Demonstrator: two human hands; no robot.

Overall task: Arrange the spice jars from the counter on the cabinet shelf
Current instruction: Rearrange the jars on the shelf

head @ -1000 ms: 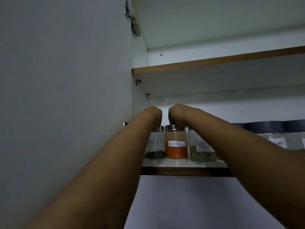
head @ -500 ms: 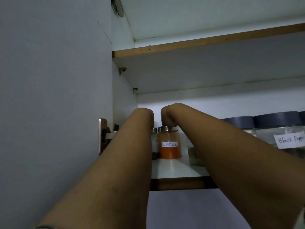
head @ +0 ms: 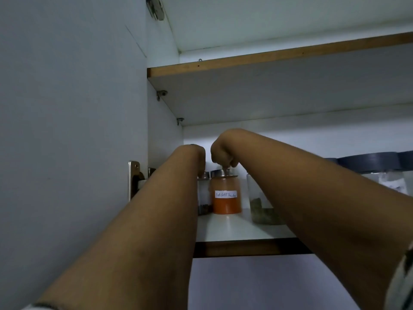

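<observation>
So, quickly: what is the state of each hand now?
Left hand: cannot be told, fingers hidden behind the wrist.
Right hand: closed, gripping the lid of the red chilli powder jar.

Dim, soft focus; cabinet interior backlit; wide-angle edge bending.

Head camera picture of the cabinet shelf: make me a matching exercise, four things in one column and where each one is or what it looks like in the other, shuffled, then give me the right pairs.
Things
1. red chilli powder jar
2. jar with dark bits
3. jar with green herbs
4. grey-lidded containers

Descriptions
A. far right of the shelf, larger than the spice jars
B. orange contents, white handwritten label, right hand at its lid
C. just left of the orange jar, partly behind the left forearm
D. just right of the orange jar, partly behind the right forearm

Pairs: 1-B, 2-C, 3-D, 4-A
</observation>
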